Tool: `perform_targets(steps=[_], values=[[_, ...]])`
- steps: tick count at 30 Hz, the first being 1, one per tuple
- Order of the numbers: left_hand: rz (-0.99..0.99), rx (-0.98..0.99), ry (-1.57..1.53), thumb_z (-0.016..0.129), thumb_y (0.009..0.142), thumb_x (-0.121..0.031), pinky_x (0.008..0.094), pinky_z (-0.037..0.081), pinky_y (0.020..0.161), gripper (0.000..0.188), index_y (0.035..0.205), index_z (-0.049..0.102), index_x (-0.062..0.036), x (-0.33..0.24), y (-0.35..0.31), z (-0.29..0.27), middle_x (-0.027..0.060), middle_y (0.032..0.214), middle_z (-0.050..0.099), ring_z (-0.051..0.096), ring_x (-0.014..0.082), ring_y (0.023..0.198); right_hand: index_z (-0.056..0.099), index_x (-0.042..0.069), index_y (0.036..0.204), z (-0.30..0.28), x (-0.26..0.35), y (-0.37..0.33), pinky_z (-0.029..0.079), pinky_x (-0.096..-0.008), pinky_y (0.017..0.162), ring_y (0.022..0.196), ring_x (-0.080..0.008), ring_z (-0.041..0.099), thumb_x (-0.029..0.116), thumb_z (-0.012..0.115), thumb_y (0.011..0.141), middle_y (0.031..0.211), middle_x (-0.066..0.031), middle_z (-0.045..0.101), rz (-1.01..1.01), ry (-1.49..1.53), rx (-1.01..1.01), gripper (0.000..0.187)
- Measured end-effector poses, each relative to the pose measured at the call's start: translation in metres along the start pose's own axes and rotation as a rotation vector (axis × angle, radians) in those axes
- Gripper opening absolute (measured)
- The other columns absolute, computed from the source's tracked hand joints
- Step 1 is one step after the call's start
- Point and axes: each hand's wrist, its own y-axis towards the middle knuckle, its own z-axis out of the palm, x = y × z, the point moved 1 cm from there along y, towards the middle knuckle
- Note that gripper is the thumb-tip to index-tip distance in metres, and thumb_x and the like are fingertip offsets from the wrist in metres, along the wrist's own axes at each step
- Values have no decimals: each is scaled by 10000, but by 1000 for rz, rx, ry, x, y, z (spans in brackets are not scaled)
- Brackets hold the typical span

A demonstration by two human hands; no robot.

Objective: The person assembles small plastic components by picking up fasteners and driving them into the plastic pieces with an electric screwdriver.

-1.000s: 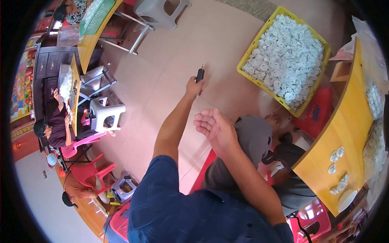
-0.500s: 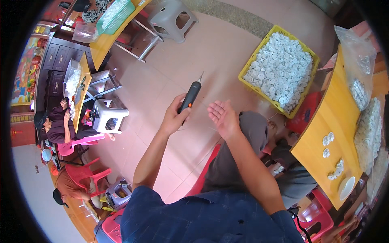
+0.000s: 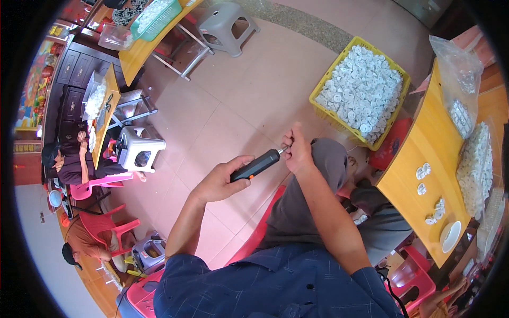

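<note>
My left hand [image 3: 218, 180] is wrapped round the black body of an electric screwdriver [image 3: 257, 165], which has an orange button on its side. The tool lies tilted, its front end pointing up and to the right. Its thin metal bit [image 3: 282, 150] reaches the curled fingers of my right hand [image 3: 298, 151], which are closed on the bit's tip. Those fingers hide the tip, so I cannot tell whether a small part is there too. Both hands are in the air over the tiled floor, in front of my body.
A yellow crate [image 3: 345, 129] full of white plastic parts [image 3: 363, 87] stands at the far right. Beside me, a wooden table [image 3: 408, 164] carries a few white parts [image 3: 423, 170] and a white bowl [image 3: 451, 236]. Stools [image 3: 225, 26] and two people [image 3: 71, 167] are at left.
The screwdriver has swung from nearly upright toward the right and come lower. My right hand, open and palm up before, has closed its fingers at the bit.
</note>
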Motion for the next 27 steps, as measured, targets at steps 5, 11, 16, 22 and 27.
perform_targets(steps=[5,11,16,22,27], values=[[34,37,-2,691,914,-73,289,515,844,602,1477,480,-46,-3,-2,-11,64,1050,682,643,133,933,439,218,768,4,5,-7,217,-255,454,525,-74,306,632,531,1013,641,85,362,-14,81,-8,489],[-196,-94,-376,665,926,-92,242,495,578,526,1430,522,-49,38,32,-49,71,981,689,631,104,697,431,208,762,5,11,-10,232,-253,466,524,-82,323,597,520,1033,639,70,358,138,201,154,483],[-393,-356,-577,637,953,-123,273,509,530,306,1236,582,-19,136,127,-47,89,913,678,634,140,654,541,167,874,2,3,-5,386,-267,574,641,-115,467,543,520,1052,745,37,490,126,269,154,417],[-547,-384,-569,680,905,-96,319,518,504,316,1176,543,-5,249,241,-37,87,844,645,631,170,630,621,47,1143,8,-8,3,507,-368,963,1043,-235,624,442,549,1058,1096,-93,645,67,250,59,411],[-583,-518,-439,719,846,-62,349,514,488,429,1223,524,1,287,300,-35,98,839,635,627,189,607,601,26,1245,14,-3,-2,468,-389,1047,1174,-247,611,357,550,1058,1222,-128,638,39,187,71,384]])
